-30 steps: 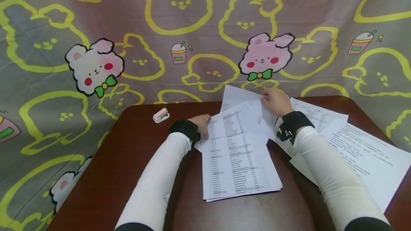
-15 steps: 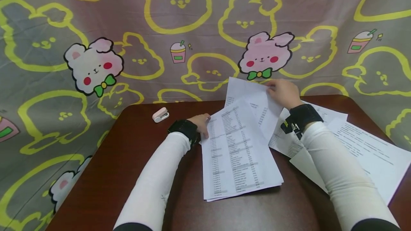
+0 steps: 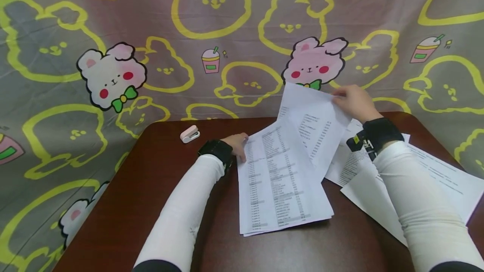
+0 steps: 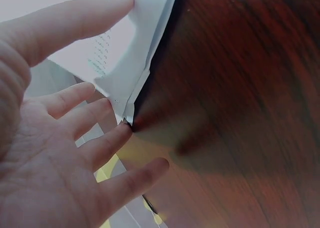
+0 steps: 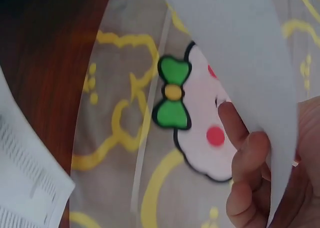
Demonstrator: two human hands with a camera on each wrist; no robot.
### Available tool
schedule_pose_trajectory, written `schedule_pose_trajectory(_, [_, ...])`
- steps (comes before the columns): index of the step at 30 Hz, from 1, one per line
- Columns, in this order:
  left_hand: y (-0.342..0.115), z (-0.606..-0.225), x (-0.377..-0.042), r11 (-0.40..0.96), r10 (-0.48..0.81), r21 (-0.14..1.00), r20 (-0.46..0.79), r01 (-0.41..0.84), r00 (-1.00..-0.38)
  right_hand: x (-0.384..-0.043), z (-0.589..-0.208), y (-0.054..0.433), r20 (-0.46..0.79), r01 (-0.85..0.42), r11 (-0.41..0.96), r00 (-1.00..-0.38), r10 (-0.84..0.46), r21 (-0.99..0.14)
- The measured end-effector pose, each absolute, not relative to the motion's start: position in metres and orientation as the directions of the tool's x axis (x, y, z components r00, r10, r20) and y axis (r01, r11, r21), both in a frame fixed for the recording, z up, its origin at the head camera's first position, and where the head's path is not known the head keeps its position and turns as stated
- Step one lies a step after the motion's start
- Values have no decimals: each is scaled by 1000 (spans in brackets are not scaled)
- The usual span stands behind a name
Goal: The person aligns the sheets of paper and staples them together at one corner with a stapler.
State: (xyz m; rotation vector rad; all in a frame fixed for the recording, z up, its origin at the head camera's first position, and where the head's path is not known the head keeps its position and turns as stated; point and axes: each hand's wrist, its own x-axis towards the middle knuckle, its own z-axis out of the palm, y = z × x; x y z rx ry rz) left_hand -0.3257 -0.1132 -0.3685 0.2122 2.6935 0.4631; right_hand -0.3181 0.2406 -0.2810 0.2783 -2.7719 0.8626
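My left hand (image 3: 236,146) rests at the upper left edge of a stack of printed sheets (image 3: 268,188). In the left wrist view its thumb (image 4: 95,17) lies over the paper, while the straight fingers (image 4: 125,180) spread by the stack's corner. At the upper right, my right hand (image 3: 357,103) pinches the top corner of a printed sheet (image 3: 321,112) that is raised and slanted. The lower part of that sheet is hidden behind the stack's top page. In the right wrist view, curled fingers (image 5: 250,158) grip the sheet's edge (image 5: 250,62).
More loose printed sheets (image 3: 435,175) lie on the right of the brown table (image 3: 295,251), partly under my right forearm. A small pink and white stapler (image 3: 190,134) sits at the back left. A cartoon-patterned cloth (image 3: 242,20) hangs behind the table's far edge.
My right hand has moved right and up, drawing its sheet away from the stack and showing more of its print. My left hand has stayed in place.
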Motion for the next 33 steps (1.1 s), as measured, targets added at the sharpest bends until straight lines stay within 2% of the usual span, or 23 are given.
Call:
schedule_pose_trajectory(6, [-112,-365,-323,937,220,336,-352,96,-910,-315,-282,276,250,-191,757,-968,-38,-625])
schedule_pose_trajectory(10, [-112,-365,-323,939,218,331,-351,97,-911,-315,-284,298,258,-168,754,-966,2,-635])
schedule_pose_trajectory(21, [-114,-374,-330,936,221,338,-339,100,-915,-291,-280,356,168,-27,750,-979,113,-661])
schedule_pose_trajectory(29, [-117,-381,-327,935,223,330,-271,128,-936,-277,-275,397,157,109,723,-944,290,-682])
schedule_pose_trajectory(33, [-113,-374,-320,916,280,349,-201,198,-939,-274,-273,412,155,154,715,-925,347,-682])
